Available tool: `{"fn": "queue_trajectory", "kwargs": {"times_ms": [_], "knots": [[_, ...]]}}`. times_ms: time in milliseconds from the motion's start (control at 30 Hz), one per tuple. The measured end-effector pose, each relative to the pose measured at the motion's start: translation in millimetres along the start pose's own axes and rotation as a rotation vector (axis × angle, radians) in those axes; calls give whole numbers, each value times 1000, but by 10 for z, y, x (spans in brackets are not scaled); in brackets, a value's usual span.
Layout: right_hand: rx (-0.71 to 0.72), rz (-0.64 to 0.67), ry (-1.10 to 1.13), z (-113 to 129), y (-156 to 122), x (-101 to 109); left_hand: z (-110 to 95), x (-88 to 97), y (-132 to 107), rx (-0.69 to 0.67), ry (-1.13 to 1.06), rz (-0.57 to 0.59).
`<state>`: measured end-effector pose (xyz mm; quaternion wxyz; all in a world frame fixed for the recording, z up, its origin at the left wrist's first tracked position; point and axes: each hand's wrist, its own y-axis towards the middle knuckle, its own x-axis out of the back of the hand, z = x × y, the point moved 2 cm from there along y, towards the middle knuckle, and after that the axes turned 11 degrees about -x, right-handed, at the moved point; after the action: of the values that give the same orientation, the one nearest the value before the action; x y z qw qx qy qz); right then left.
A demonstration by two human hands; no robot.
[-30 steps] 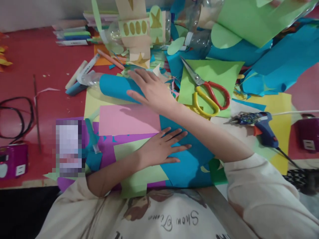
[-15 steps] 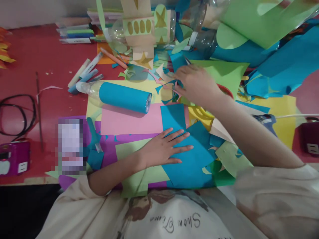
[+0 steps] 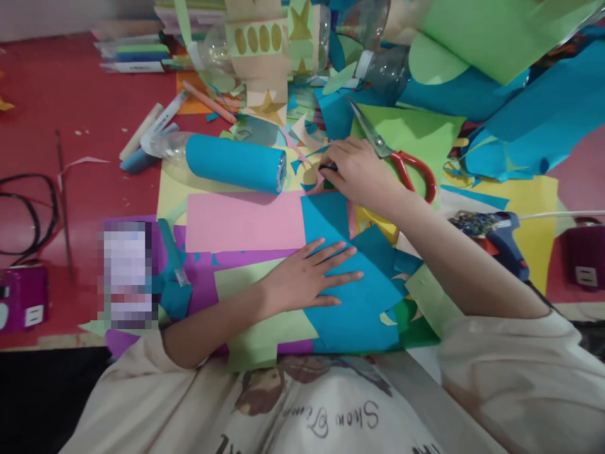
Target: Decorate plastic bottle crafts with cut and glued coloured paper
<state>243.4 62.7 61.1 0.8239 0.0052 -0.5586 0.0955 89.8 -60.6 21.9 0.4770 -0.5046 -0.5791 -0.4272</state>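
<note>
My left hand [image 3: 307, 277] lies flat with fingers spread on a blue paper sheet [image 3: 359, 315], its wrist over a pale green sheet [image 3: 246, 284]. Farther up, my right hand [image 3: 357, 167] has its fingers curled down among paper scraps [image 3: 300, 135]. A small dark thing shows at its fingertips; I cannot make out what it is. Just beyond that hand, red-handled scissors [image 3: 401, 161] rest on a bright green sheet [image 3: 420, 132], blades apart. To its left a clear bottle wrapped in blue paper [image 3: 234, 162] lies on its side.
A pink sheet [image 3: 246, 221] lies below the bottle. On the left are markers [image 3: 158, 123] and a phone [image 3: 128, 274] with a blurred screen. A blue glue gun [image 3: 508, 243] lies beside my right forearm. Decorated bottles [image 3: 259, 57] and a large green sheet [image 3: 491, 38] crowd the back.
My right hand has drawn slightly back toward me and its fingers have curled down, uncovering the scissors. My left hand stays flat on the paper. The whole view has shifted a little.
</note>
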Motion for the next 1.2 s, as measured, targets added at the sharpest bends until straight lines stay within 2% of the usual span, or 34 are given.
{"fn": "queue_trajectory", "kwargs": {"times_ms": [167,267,367,467,533,633,767,900,1100,1133,1200], "knots": [[-40,-25,672,151,-7,192,4,2,8,-2,3,2],[-186,-60,876,129,10,250,3,-8,12,-2,-3,-5],[-246,-11,712,45,-39,217,4,6,18,21,-13,14],[-149,86,491,-41,-180,156,14,42,26,51,-41,33],[-92,106,387,-89,-294,127,23,61,30,59,-67,28],[-114,66,226,-161,-421,84,34,62,33,59,-84,14],[-150,-45,26,-218,-459,21,37,29,34,46,-69,21],[-183,-104,-61,-152,-395,36,35,11,31,38,-33,5],[-393,2,-203,-56,-282,229,27,9,27,41,-5,4],[-397,13,-189,-80,-286,260,25,9,27,39,0,3],[-311,11,-89,-149,-327,313,21,12,29,30,7,-7]]}}
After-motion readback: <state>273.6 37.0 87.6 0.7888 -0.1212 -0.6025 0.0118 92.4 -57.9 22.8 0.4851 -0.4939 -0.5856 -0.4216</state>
